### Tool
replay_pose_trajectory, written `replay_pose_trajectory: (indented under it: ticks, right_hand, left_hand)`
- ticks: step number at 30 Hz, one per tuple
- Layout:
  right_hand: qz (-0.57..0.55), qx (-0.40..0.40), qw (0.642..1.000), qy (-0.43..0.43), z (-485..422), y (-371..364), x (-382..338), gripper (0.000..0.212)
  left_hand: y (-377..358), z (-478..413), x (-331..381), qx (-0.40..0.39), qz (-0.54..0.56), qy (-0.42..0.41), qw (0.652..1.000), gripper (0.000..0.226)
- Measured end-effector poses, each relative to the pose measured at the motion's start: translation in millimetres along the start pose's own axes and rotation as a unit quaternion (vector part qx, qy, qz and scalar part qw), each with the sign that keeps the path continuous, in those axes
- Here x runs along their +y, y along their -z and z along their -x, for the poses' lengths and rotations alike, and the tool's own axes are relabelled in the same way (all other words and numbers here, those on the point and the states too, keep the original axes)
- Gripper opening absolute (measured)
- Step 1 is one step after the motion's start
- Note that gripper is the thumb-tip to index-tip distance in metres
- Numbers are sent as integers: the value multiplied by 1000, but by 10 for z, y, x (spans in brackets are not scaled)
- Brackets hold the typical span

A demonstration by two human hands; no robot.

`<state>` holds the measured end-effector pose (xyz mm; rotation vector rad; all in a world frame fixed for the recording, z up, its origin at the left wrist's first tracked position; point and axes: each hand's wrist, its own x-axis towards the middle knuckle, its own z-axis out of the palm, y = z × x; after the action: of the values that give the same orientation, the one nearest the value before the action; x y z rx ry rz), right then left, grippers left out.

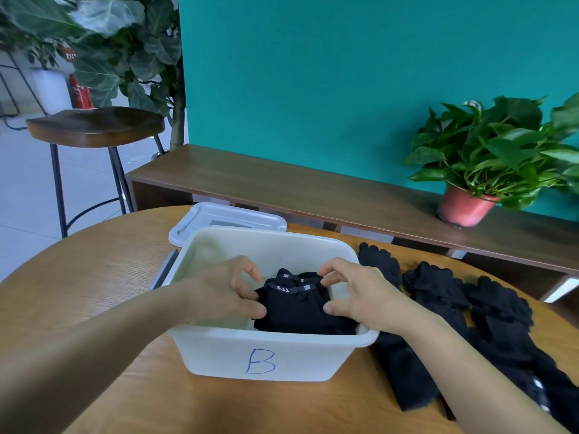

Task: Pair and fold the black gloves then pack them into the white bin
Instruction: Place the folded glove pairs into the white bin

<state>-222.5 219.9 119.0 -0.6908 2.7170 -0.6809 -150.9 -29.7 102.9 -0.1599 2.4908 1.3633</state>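
Item: folded glove pair (294, 308), pinched between your left hand (225, 292) and right hand (360, 296), inside white bin (219, 352). Press it flat, keep cuffs aligned, release together.

Bright, even, diffuse illumination, brighter toward upper left. Soft faint shadows under white bin (272, 355) on bench (94, 277). Motion blur on tree leaves (103, 14) at top left. Wide-angle bowing at edges. Black gloves (294, 311) underexposed, texture lost. Centre sharp.
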Motion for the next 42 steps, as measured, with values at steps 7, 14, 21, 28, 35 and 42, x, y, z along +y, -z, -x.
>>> replay_pose_trajectory:
  ticks: [7,14,21,28,35,42]
  right_hand:
    - [119,-66,990,41,62,72,-22,23]
    - [162,-96,982,29,47,51,-18,6]
    - [135,-72,988,22,87,74,-7,17]
    - [5,27,999,-16,326,141,5,35]
    - [-92,142,985,13,940,179,45,34]
    - [-125,208,969,-37,1683,-35,490,31]
  left_hand:
    - [-109,-32,30,-24,-107,-66,992,46]
    - [-162,-23,108,-14,-234,-79,969,42]
    - [-134,-30,96,-5,-186,-74,980,45]
    - [-109,105,276,24,-123,-103,987,41]
    - [-547,341,609,47,-68,-203,976,39]
    - [-1306,555,966,17,-84,-293,952,32]
